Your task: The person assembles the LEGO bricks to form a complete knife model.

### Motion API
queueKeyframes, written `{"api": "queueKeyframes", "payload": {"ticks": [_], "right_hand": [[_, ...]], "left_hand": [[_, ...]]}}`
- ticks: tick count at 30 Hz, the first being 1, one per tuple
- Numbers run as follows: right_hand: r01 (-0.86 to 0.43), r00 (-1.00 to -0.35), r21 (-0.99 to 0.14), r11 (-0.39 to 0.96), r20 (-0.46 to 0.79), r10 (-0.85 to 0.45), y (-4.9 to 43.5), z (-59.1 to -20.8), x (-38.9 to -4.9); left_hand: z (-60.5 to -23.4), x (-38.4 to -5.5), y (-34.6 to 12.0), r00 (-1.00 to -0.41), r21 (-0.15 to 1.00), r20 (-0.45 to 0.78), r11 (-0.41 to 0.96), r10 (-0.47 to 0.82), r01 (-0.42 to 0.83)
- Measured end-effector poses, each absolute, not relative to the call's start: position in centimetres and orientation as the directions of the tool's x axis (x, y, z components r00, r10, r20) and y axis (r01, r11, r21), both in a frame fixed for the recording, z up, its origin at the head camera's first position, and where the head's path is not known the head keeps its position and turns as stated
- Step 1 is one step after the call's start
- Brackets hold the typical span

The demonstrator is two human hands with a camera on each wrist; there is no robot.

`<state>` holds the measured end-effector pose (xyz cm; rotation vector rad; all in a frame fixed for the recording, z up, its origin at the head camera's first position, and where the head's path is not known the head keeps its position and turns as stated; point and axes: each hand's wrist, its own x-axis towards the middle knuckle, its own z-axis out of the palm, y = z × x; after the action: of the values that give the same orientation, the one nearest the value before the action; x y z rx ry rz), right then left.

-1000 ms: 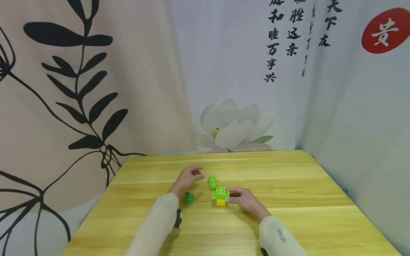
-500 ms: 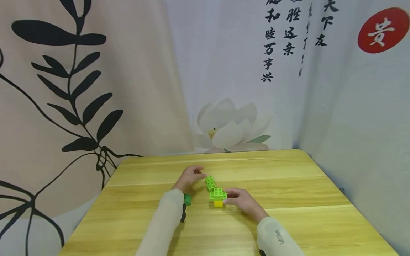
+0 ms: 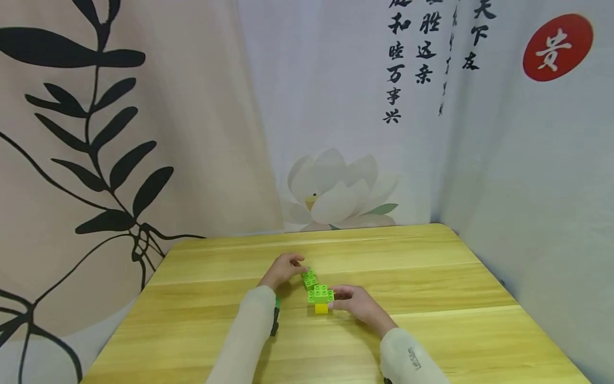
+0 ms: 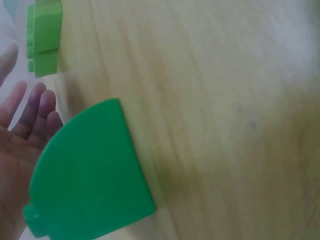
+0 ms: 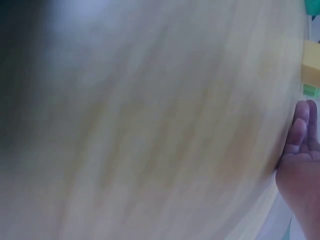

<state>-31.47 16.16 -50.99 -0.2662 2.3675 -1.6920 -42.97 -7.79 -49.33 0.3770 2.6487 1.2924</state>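
A stack of toy building bricks stands on the table, with light-green bricks [image 3: 321,293] on top of a yellow brick [image 3: 321,308]. My right hand [image 3: 360,304] holds this stack at its right side, thumb low by the yellow brick. Just beyond the stack lies a longer light-green brick [image 3: 309,279]. My left hand [image 3: 283,269] reaches to its far left end, fingertips right at the brick and loosely bent. In the left wrist view, thumb and fingers stand apart. A dark-green curved brick [image 4: 90,175] sits beside the left wrist, mostly hidden by the sleeve in the head view.
The wooden table [image 3: 408,256] runs back to a printed curtain [image 3: 216,106] with dark leaves, a pale flower and writing. Another pale curtain [image 3: 527,160] hangs along the right side.
My left hand has come closer to the longer light-green brick, and its sleeve now covers most of the dark-green brick. The right hand stays at the stack. The head view has turned slightly right.
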Motion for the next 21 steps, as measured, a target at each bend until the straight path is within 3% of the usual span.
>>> {"api": "queueKeyframes", "payload": {"ticks": [10,21], "right_hand": [[-0.042,-0.959,-0.945,0.325,-0.053,-0.277,15.96,-50.54,-31.05],[-0.028,-0.958,-0.947,0.320,-0.066,-0.280,16.01,-50.60,-31.20]], "left_hand": [[-49.67,-42.72,-8.02,-0.971,0.778,-0.017,0.614,0.238,0.137],[-49.67,-42.90,-8.48,-0.957,0.784,-0.041,0.603,0.288,0.148]]}}
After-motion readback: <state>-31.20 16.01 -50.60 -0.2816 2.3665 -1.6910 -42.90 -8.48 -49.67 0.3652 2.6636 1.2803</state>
